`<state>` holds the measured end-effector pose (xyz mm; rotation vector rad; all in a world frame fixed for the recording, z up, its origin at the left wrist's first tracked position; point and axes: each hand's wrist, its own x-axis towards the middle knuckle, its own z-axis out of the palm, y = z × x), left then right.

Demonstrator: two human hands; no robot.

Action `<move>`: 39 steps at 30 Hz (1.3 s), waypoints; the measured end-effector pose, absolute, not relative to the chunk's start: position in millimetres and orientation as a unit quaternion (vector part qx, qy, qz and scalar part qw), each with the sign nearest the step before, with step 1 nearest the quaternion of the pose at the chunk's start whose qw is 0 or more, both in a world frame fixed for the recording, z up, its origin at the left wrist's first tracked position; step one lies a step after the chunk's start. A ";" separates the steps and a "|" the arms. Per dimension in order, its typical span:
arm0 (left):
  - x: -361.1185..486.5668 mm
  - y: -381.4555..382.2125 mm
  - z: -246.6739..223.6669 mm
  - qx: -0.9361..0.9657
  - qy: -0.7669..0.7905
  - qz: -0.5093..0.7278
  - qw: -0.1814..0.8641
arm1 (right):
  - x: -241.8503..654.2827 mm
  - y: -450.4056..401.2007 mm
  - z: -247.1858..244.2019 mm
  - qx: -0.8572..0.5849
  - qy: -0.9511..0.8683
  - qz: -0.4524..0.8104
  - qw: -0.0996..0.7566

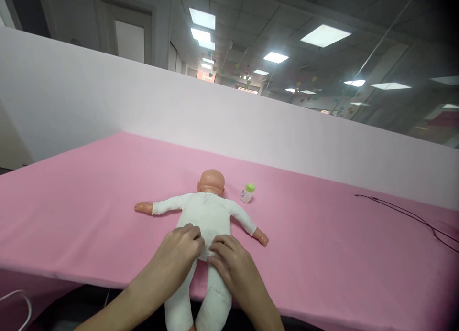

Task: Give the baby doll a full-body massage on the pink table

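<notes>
The baby doll with smooth tan head and white fabric body (208,214) lies back up on the pink cloth-covered table (315,254), legs reaching past the near edge. Left hand (184,245): fingers curled against the doll's lower back. Right hand (233,261): fingers bent, same area—whether either hand pinches fabric cannot be determined. A small whitish bottle with green cap (247,194) stands right of the doll's head; a thin black cable (405,211) lies farther right—well apart from the doll.

Matt cloth doll torso (206,214), glossy head (212,180); bottle (247,193), apparently plastic
</notes>
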<state>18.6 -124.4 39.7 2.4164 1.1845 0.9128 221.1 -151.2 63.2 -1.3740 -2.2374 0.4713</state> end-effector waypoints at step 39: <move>39.7 -42.6 65.0 0.574 0.538 0.451 0.421 | 213.9 -128.1 66.6 -0.478 -0.591 0.412 0.501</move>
